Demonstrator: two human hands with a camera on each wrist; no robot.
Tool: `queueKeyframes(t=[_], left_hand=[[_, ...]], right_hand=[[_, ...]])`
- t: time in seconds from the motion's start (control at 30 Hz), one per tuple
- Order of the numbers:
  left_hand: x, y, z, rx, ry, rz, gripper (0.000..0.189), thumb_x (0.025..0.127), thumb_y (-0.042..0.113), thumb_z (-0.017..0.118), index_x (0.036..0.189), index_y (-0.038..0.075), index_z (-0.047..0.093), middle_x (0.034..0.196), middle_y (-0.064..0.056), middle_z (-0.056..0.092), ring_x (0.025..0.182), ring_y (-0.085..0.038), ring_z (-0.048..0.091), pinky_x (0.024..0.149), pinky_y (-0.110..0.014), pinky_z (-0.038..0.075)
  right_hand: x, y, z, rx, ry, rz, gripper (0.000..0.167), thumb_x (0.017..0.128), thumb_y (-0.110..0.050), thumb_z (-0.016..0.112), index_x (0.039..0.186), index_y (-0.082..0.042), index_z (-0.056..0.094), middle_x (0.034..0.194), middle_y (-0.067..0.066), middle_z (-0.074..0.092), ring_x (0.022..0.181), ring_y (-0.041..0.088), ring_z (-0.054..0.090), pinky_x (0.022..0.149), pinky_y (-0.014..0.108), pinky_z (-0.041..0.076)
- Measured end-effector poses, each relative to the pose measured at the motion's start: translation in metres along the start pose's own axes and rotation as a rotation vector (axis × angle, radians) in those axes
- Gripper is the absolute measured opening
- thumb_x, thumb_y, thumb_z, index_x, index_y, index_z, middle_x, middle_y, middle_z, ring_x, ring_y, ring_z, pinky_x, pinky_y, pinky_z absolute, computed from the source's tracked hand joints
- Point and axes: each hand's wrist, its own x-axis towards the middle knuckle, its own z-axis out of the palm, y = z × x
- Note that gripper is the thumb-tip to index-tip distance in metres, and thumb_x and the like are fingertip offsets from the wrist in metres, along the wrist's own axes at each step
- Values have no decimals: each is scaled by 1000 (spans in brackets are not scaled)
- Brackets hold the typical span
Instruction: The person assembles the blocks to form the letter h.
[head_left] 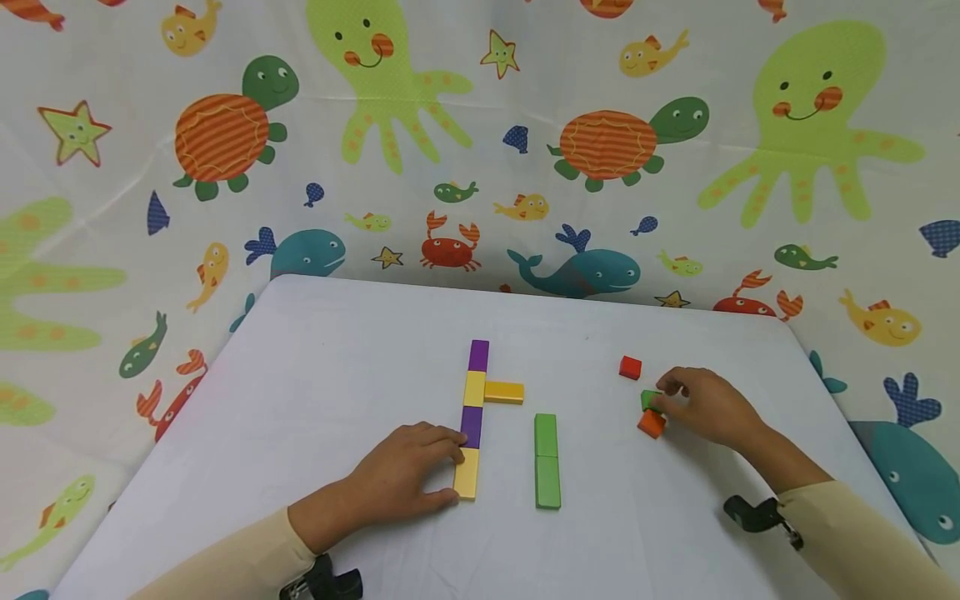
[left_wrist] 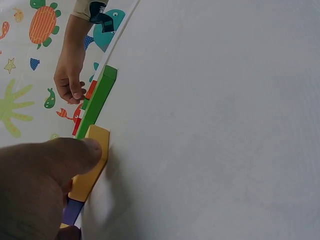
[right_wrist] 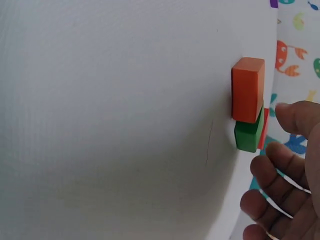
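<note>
My left hand (head_left: 401, 465) holds the yellow block (head_left: 467, 477) at the near end of a column, thumb at its near end and fingers by its far end. Beyond it in line come a purple block (head_left: 472, 423), another yellow block (head_left: 475, 388) and a second purple block (head_left: 478, 355). A flat yellow block (head_left: 506, 392) juts right from the column. On the right, my right hand (head_left: 708, 404) hovers beside a small green block (right_wrist: 248, 136), thumb and fingers apart in the right wrist view. An orange block (right_wrist: 245, 92) stands against the green one.
A red block (head_left: 630, 367) lies farther back on the right. Two long green blocks (head_left: 547, 479) sit end to end between the hands. The white table (head_left: 360, 358) meets a curtain (head_left: 465, 133) printed with sea animals at its back edge.
</note>
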Motion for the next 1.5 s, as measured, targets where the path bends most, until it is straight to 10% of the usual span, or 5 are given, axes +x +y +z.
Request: queueKeyframes(t=[0.8, 1.5], left_hand=[[0, 0, 2, -1, 2, -3, 34, 85, 41, 82, 111, 23, 68, 135, 7, 63, 120, -15, 58, 101, -44, 49], [1, -3, 3, 7, 10, 8, 35, 84, 41, 83, 110, 23, 68, 135, 8, 63, 120, -14, 58, 101, -43, 49]], right_hand=[[8, -12, 8, -24, -19, 89, 37, 85, -37, 80, 102, -7, 67, 85, 1, 64, 78, 22, 56, 62, 35, 51], [19, -35, 12, -35, 116, -136, 22, 81, -19, 81, 101, -12, 73, 96, 0, 70, 97, 28, 58, 83, 51, 52]])
